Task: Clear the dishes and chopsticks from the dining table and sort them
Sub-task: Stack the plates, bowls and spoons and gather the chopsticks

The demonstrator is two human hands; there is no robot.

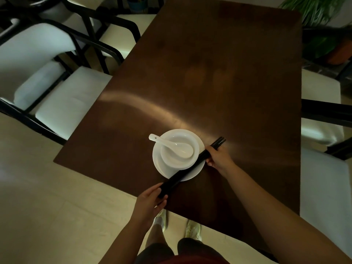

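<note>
A white plate (196, 173) lies near the front edge of the brown table (219, 82). On it stands a white bowl (190, 138), and a white spoon (171, 145) rests in the bowl with its handle pointing left. A bundle of black chopsticks (187, 171) lies slantwise across the plate's right rim. My left hand (150, 201) grips the bundle's near end. My right hand (217, 156) grips it close to the far tips, which stick out past the fingers.
White-cushioned chairs with black frames stand on the left (62, 100) and right (320, 119) of the table. A potted plant (323, 21) is at the far right corner. Pale floor tiles and my feet show below the front edge.
</note>
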